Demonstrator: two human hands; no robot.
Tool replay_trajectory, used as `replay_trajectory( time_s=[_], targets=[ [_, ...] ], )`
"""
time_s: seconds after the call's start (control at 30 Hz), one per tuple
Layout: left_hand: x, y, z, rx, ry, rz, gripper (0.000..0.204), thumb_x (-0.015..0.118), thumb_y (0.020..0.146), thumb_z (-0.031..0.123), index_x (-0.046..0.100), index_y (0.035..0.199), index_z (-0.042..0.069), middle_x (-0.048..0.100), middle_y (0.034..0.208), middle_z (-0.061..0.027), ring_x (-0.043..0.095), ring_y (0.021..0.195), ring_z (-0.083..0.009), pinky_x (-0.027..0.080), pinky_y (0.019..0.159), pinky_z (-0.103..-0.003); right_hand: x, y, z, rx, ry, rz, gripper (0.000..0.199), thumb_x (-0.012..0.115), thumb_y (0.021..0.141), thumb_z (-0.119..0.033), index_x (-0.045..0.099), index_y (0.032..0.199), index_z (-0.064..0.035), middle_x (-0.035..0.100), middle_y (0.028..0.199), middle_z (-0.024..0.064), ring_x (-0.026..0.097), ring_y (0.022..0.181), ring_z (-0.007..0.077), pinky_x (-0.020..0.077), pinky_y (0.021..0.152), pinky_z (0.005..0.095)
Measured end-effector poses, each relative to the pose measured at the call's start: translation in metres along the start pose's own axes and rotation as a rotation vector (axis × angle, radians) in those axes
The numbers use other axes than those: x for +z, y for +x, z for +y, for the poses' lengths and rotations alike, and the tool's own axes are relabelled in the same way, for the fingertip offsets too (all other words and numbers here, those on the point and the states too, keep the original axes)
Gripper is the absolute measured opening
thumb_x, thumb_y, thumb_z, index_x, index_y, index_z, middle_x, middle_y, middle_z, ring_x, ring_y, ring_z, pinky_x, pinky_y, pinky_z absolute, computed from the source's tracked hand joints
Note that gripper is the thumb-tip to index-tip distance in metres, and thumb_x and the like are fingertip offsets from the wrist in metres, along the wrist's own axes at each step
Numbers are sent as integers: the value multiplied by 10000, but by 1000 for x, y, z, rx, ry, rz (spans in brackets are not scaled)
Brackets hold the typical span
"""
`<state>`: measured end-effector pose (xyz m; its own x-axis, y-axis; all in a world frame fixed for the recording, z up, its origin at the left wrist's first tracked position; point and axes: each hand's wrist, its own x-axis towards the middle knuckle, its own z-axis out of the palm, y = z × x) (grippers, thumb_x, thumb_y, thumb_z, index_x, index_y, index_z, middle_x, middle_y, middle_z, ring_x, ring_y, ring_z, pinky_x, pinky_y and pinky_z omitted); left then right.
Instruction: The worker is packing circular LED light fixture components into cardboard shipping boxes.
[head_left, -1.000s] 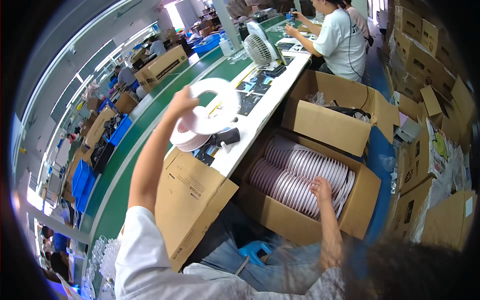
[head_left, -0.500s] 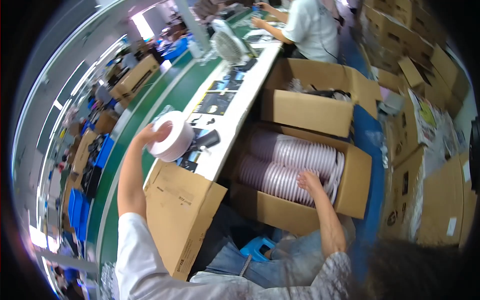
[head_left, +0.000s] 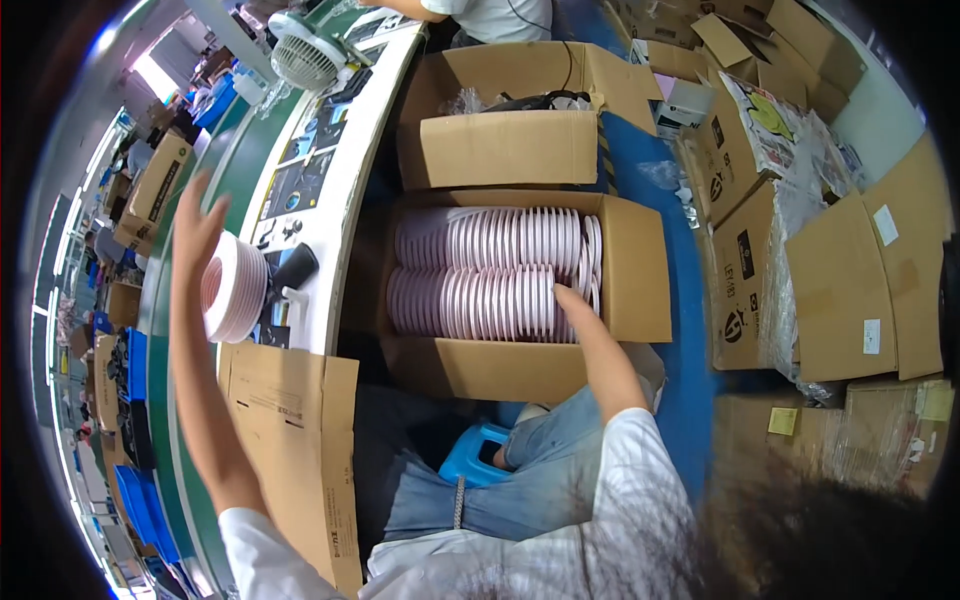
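Note:
My left hand [head_left: 198, 225] is raised just above and beside a stack of pale pinkish-white rings [head_left: 240, 287], its fingers apart and nothing in them. That stack lies on its side at the left edge of the white worktable [head_left: 335, 225]. To the right, an open cardboard box [head_left: 638, 270] holds two long rows of the same kind of thin round pieces [head_left: 480, 303], standing on edge. My right hand [head_left: 568, 298] reaches to the right end of the nearer row and touches it. Its fingertips are hidden among the pieces, so its grip does not show.
Beyond the box stands another open carton [head_left: 508, 150] with dark items and clear plastic. A black cylinder [head_left: 294, 265] and a fan [head_left: 303, 55] are on the table. A cardboard flap [head_left: 290, 440] hangs by my left arm. Stacked cartons [head_left: 745, 275] line the right.
My left hand has let go of the ring stack and lifted away from it. My right hand, curled above the row before, now reaches into it. The view has swung right.

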<state>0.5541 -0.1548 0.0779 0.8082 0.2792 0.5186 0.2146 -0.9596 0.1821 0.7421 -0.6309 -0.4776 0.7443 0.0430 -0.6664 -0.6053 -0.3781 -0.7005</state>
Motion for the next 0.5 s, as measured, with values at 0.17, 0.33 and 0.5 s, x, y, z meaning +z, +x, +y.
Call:
replay_trajectory(
  time_s=[0.17, 0.33, 0.5],
  targets=[
    [102, -34, 252, 23, -461, 302, 385, 662, 760, 89, 599, 1138, 50, 622, 1099, -166, 575, 1054, -311, 437, 926, -379, -17, -22, -3, -41, 159, 136, 549, 476, 856, -346, 580, 1146, 109, 566, 1226, 282, 527, 1184, 376, 403, 984, 397],
    [223, -159, 277, -8, -819, -110, 451, 662, 733, 98, 552, 1164, 24, 591, 1161, -159, 518, 1130, -330, 373, 995, -413, -9, -109, -54, -83, 144, 281, 431, 548, 877, -326, 636, 889, 96, 654, 860, 205, 636, 790, 300, 478, 724, 404],
    [325, -235, 285, -282, -1135, -444, 439, 657, 831, 161, 547, 1216, -20, 624, 1113, -134, 573, 1058, -216, 448, 918, -325, -51, -174, -90, -90, 877, -81, 341, 604, 898, -246, 568, 1080, 41, 651, 888, 147, 643, 817, 210, 504, 752, 342]
  ],
)
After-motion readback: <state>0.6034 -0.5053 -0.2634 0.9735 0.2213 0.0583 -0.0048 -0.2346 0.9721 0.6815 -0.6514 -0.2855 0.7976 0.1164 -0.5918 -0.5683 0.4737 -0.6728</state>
